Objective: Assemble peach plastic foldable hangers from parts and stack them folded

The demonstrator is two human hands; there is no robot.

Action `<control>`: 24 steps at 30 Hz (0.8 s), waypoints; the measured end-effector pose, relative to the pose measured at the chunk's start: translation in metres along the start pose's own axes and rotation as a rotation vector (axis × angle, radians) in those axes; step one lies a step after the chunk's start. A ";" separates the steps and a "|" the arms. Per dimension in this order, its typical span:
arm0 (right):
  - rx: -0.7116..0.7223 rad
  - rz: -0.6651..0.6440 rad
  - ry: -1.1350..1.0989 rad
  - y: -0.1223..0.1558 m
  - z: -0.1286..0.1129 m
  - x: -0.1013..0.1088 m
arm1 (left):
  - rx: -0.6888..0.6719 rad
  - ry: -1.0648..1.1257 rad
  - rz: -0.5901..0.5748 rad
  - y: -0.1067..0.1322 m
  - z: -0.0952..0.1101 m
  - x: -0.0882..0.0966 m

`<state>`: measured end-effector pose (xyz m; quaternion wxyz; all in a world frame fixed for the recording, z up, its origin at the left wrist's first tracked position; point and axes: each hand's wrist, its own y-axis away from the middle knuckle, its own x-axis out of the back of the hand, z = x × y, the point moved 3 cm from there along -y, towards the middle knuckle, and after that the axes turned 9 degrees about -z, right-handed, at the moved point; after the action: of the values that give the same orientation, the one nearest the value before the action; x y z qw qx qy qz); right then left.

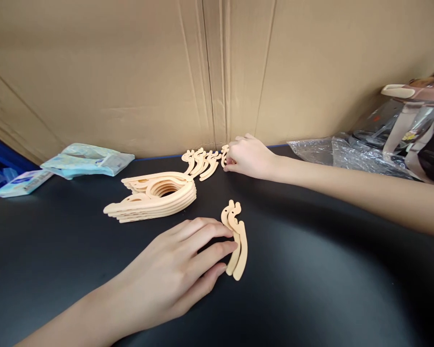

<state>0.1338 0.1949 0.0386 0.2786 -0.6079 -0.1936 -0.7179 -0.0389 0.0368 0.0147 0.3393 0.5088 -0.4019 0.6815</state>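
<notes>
My left hand rests over the black table with its fingers apart. Its fingertips touch the left edge of two cream hanger hooks, which lie side by side and partly overlap. Farther back, near the cardboard, my right hand is closed around another cream hanger hook; the fingers cover part of it. Just left of that hand several more hanger hooks lie in a row. A neat stack of cream folding hanger bodies sits between the row and my left hand.
Cardboard walls off the back of the black table. Tissue packs lie at the back left, beside a blue frame. At the right are crumpled clear plastic bags and a clear bottle with a strap.
</notes>
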 end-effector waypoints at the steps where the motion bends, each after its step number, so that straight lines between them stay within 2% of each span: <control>1: 0.000 0.000 0.001 -0.001 0.000 0.000 | -0.002 0.004 -0.001 0.000 0.000 0.000; 7: -0.039 0.038 -0.038 0.000 -0.001 0.003 | -0.001 0.007 -0.001 -0.001 -0.001 0.000; 10: -0.064 0.080 -0.073 0.010 -0.003 0.012 | -0.002 -0.002 0.002 0.000 -0.001 -0.001; 14: -0.033 0.161 -0.188 0.048 -0.016 0.027 | -0.003 -0.006 0.002 -0.001 -0.001 -0.001; 18: 0.104 0.247 -0.289 0.101 -0.039 0.037 | 0.000 -0.004 0.007 -0.001 -0.001 -0.001; 21: 0.161 0.244 -0.380 0.131 -0.055 0.034 | 0.015 -0.004 -0.002 -0.001 -0.002 -0.001; 24: 0.181 0.220 -0.440 0.145 -0.066 0.024 | 0.034 -0.009 -0.014 -0.001 -0.003 -0.001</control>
<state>0.1728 0.0390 0.0410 0.3593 -0.7393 -0.2457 -0.5138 -0.0387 0.0396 0.0134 0.3334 0.5202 -0.3883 0.6837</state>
